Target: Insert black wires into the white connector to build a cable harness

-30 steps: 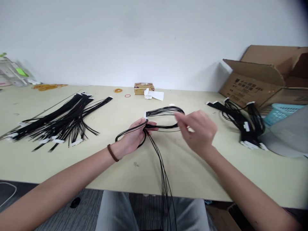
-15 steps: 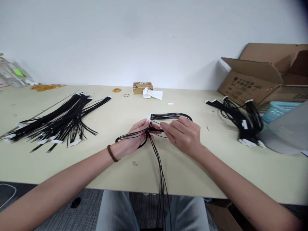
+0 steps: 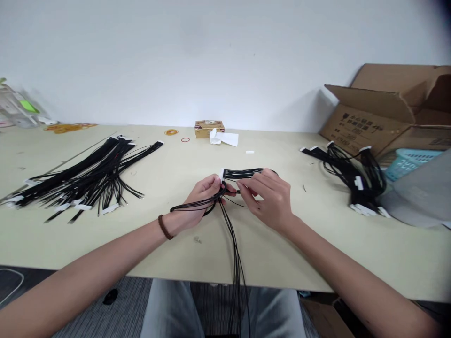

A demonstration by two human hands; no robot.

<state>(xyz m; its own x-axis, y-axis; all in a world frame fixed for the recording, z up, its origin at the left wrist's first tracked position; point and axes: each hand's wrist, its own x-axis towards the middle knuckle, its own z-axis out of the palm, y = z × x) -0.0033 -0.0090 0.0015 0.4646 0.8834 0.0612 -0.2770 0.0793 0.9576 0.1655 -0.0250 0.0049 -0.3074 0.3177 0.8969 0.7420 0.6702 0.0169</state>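
Note:
My left hand (image 3: 197, 199) is closed around a black wire harness (image 3: 246, 173) near its white connector (image 3: 222, 174). Looped wires lie across that palm and wrist, and several loose strands (image 3: 233, 234) hang down past the table's front edge. Just right of the connector, my right hand (image 3: 273, 199) pinches with thumb and forefinger at thin black wires of the same harness. Its fingertips partly hide what they grip. The harness's flat row of wires runs from the connector to behind the right hand's knuckles.
A pile of black wire harnesses (image 3: 102, 176) lies at left, and folded ones (image 3: 355, 173) at right. An open cardboard box (image 3: 369, 117), a teal basket (image 3: 405, 164) and a grey rounded object (image 3: 419, 197) stand beyond. A small gold box (image 3: 209, 129) and rubber bands (image 3: 171, 132) lie at the back.
Looped wires at my left hand have shifted and now bunch closer to the connector. My right hand has moved slightly left, its fingers still pinched on the harness wires.

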